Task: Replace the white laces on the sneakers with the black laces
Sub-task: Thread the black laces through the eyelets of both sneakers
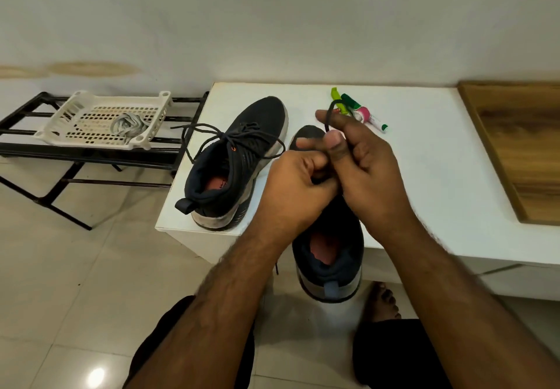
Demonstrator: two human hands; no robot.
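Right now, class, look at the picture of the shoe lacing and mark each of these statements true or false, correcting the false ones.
1. The left sneaker carries a tied black lace. True.
2. The white laces lie on the white table. False: they lie in the plastic basket on the black rack.
3. Both hands work a black lace over the right sneaker. True.
4. The left hand rests flat on the table. False: it pinches the lace beside the right hand.
5. The tubes lie in the basket. False: they lie on the table.
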